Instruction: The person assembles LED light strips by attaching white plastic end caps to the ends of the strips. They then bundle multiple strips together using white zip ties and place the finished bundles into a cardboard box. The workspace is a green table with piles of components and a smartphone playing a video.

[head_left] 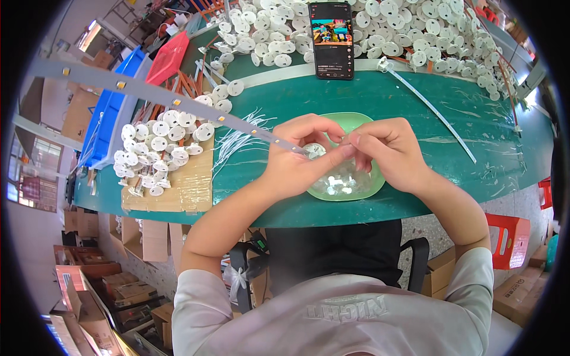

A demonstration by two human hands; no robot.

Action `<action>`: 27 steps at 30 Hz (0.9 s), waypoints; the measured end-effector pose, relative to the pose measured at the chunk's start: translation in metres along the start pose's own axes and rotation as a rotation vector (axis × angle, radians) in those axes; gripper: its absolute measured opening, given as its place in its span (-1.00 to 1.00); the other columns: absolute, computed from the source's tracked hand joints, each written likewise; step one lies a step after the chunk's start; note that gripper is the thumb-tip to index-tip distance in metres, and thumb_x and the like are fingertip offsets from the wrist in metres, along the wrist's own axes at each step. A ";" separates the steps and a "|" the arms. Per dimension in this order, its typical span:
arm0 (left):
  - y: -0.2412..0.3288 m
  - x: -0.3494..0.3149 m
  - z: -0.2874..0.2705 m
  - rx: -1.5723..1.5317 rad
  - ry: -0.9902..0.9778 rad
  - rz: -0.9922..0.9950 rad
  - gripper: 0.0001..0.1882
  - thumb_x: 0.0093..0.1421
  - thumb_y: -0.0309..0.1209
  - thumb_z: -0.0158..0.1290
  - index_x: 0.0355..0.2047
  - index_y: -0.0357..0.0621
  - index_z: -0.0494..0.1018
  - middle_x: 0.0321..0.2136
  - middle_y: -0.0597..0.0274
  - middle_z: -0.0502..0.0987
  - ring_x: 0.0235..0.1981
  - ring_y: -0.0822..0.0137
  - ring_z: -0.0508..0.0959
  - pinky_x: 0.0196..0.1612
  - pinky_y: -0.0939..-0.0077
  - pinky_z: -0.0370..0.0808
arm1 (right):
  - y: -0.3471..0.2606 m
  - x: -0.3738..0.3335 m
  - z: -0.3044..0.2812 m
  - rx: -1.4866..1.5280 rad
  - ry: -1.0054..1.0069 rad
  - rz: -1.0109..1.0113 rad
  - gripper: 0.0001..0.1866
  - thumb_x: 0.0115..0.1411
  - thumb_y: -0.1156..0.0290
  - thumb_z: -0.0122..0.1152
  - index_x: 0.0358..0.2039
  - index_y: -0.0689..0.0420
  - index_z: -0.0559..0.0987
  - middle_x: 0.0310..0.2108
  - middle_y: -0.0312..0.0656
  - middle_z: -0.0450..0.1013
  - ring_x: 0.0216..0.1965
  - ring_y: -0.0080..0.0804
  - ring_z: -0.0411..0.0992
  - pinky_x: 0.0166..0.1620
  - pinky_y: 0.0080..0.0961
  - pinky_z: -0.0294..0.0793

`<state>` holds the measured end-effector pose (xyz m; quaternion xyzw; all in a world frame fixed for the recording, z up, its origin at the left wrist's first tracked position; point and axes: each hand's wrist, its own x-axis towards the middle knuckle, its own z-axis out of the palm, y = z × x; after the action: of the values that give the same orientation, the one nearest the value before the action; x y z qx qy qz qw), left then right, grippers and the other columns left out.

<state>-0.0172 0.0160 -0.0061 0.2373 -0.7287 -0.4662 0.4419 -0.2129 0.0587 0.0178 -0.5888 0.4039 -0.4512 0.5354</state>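
My left hand (300, 155) is closed around the end of a long white LED strip (196, 108), which slants up to the far left. A round white disc (314, 151) shows at that end, inside the curl of my fingers. My right hand (387, 149) is pinched against the left fingertips. Whatever lies between those fingertips is too small to make out. Both hands are over a light green bowl (373, 191), partly covering it. Small shiny clear pieces (339, 184) lie in the bowl.
Discs on stems form a big pile (404, 29) behind and a smaller one on cardboard (136, 199) at left. A phone (332, 59) stands at the back. White wires (237, 139) and another strip (436, 110) lie on the green table (267, 204). Blue (110, 121) and red (168, 58) baskets stand left.
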 end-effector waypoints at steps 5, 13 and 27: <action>0.006 0.001 -0.004 0.104 -0.052 0.041 -0.81 0.09 -0.62 0.23 -0.26 -0.29 0.54 -0.30 0.16 0.56 -0.35 0.44 0.57 -0.28 0.61 0.51 | 0.004 0.000 0.002 -0.222 0.047 -0.166 -0.79 0.20 0.44 0.12 -0.42 0.29 0.65 -0.61 -0.18 0.51 -0.60 -0.59 0.44 -0.53 -0.57 0.39; -0.002 0.003 -0.005 0.203 -0.090 0.105 -0.89 0.15 -0.58 0.18 -0.29 -0.34 0.60 -0.39 0.12 0.60 -0.42 0.45 0.56 -0.35 0.62 0.49 | 0.004 0.003 -0.004 -0.700 0.062 -0.500 -0.81 0.12 0.45 0.20 -0.59 0.24 0.55 -0.70 -0.09 0.39 -0.63 -0.29 0.45 -0.52 -0.41 0.38; 0.004 0.007 -0.011 0.237 -0.105 -0.039 -0.91 0.16 -0.55 0.17 -0.35 -0.36 0.60 -0.49 0.14 0.59 -0.56 0.46 0.53 -0.47 0.62 0.44 | -0.001 0.005 -0.004 -0.580 0.150 -0.410 -0.92 0.07 0.52 0.27 -0.42 0.25 0.61 -0.47 -0.07 0.54 -0.48 -0.28 0.55 -0.39 -0.42 0.51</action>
<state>-0.0106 0.0073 0.0022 0.2773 -0.7961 -0.3968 0.3631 -0.2158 0.0530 0.0194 -0.7502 0.4269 -0.4578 0.2131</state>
